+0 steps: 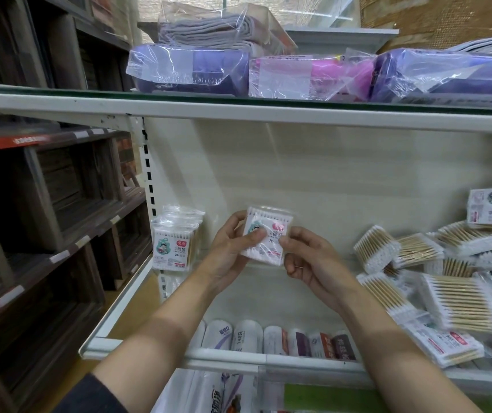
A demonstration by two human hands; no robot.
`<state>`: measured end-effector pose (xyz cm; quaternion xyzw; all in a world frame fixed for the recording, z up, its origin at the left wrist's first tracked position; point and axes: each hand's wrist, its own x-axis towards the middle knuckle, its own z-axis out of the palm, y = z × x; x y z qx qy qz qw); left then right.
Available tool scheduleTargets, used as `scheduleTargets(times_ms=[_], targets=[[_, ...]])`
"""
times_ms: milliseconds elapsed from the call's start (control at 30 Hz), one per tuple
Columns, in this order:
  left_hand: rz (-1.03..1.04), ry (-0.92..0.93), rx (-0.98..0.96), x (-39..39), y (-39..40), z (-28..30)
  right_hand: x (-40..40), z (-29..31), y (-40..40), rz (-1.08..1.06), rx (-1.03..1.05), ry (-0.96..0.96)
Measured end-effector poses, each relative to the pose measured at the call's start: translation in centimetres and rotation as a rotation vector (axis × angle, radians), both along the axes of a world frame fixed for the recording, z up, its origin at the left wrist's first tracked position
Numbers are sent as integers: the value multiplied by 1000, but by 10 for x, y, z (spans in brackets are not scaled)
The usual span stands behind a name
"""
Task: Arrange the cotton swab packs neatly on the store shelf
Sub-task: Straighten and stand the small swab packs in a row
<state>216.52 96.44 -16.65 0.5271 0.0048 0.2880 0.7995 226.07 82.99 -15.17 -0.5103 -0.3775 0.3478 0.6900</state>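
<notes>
I hold one cotton swab pack (264, 235) with both hands in front of the shelf back panel (298, 180), above the bare middle of the shelf (238, 357), printed face toward me, probably to check its orientation before placement. My left hand (232, 248) pinches the pack's left edge, thumb across the label. My right hand (307, 257) pinches the right edge, remaining fingers curled below. Neither grip is released.

A row of upright packs (173, 242) stands at the shelf's left end, labels facing out; the held pack likely joins it. To the right, a loose heap of packs (447, 281) lies tilted and overlapping, not yet arranged.
</notes>
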Motion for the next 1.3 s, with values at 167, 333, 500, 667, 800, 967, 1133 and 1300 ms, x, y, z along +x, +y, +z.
scheduleTargets(times_ms=[167, 333, 500, 667, 800, 967, 1133, 1300], targets=[[-52, -54, -64, 0, 0, 2, 2, 1, 1, -50, 110, 77], [-80, -52, -72, 0, 1, 1, 0, 3, 0, -30, 183, 150], [-82, -69, -45, 1, 3, 0, -1, 4, -3, 16, 202, 179], [-57, -68, -45, 0, 3, 2, -1, 5, -2, 24, 206, 178], [-4, -63, -40, -5, 2, 6, -3, 6, 1, 16, 212, 182], [126, 45, 37, -33, 5, 18, -11, 9, 11, -9, 155, 97], [299, 201, 176, -84, 36, 24, -40, 19, 39, 19, 21, -148], [448, 291, 154, -122, 62, 26, -74, 22, 81, -41, -64, -345]])
